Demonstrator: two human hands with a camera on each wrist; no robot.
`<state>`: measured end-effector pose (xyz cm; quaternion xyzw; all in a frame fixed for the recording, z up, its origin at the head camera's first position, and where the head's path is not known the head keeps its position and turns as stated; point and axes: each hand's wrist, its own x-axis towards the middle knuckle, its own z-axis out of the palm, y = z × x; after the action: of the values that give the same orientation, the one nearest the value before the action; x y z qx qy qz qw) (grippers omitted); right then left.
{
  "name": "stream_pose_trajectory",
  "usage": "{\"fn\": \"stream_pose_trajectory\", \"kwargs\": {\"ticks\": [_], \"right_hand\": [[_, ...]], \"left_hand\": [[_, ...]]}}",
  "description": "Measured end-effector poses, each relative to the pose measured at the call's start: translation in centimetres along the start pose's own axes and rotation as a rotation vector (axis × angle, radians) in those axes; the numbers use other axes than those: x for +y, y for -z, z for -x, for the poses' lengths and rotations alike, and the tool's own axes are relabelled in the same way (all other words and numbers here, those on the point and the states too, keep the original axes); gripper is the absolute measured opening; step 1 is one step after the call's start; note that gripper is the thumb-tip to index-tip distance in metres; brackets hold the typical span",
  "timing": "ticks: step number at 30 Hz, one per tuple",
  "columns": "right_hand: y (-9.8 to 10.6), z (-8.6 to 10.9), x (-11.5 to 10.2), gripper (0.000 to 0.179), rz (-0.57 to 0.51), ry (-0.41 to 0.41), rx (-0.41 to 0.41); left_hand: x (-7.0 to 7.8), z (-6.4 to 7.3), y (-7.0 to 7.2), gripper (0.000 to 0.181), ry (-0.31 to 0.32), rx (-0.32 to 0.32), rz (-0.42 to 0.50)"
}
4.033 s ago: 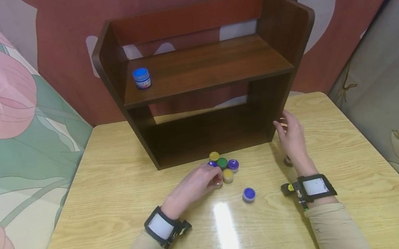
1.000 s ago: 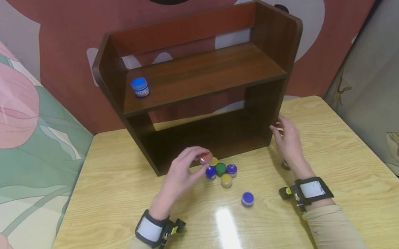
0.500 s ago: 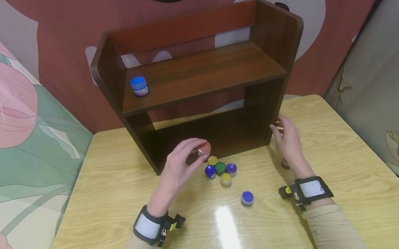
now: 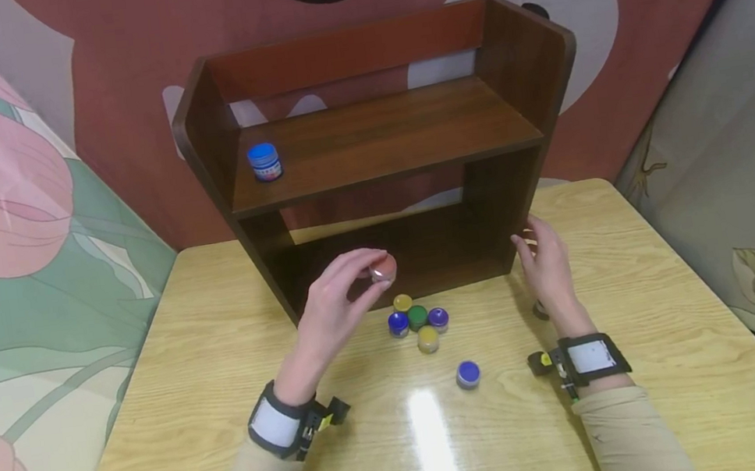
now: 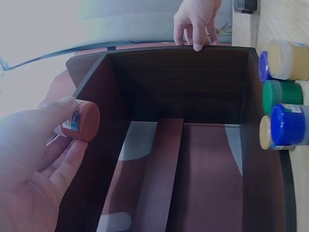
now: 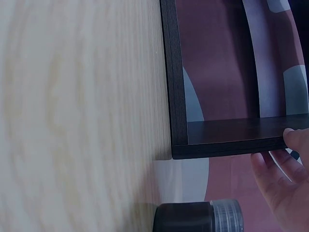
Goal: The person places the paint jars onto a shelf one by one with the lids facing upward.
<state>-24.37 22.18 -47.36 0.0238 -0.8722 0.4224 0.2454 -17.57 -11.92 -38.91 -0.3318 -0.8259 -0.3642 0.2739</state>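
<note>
In the head view, the left grip (image 4: 329,304) pinched a reddish jar (image 4: 384,268) between thumb and fingers, well off the desk (image 4: 177,386) and in front of the lower part of the shelf unit (image 4: 393,135). Half a second earlier the jar had been slightly lower and nearer the others; four seconds earlier that grip had been reaching down among them. The picking-up thus seemed done, the work having passed into the lift. On the desk, nearer the person than the left grip's fingertips, stood a yellow jar (image 4: 403,303), a blue jar (image 4: 399,324), a green jar (image 4: 417,317), a purple jar (image 4: 438,317) and a second yellow jar (image 4: 428,340), with a violet-blue jar (image 4: 468,374) apart, nearer still. Above and left of that grip, a bright blue jar (image 4: 265,162) stood on the upper board. The right grip (image 4: 550,269) had kept its place, fingers loosely bent, at the unit's right side. In the left wrist view, the reddish jar showed its label (image 5: 74,120) between the left grip's thumb and fingers. In the right wrist view, the right grip's thumb touched the edge of the side panel (image 6: 231,149), how firmly could not be told, and a dark jar (image 6: 188,217) stood near it.
</note>
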Motion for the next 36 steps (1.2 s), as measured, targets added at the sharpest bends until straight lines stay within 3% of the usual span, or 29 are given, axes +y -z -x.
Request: {"fn": "stream_pose_trajectory", "kwargs": {"ticks": [19, 36], "right_hand": [[0.0, -0.1, 0.1, 0.032, -0.009, 0.002, 0.002], [-0.1, -0.1, 0.1, 0.032, -0.014, -0.006, 0.0]], "left_hand": [[0.9, -1.8, 1.6, 0.044, 0.013, 0.04, -0.018], [1.4, -2.6, 2.0, 0.042, 0.006, 0.092, -0.011]]}}
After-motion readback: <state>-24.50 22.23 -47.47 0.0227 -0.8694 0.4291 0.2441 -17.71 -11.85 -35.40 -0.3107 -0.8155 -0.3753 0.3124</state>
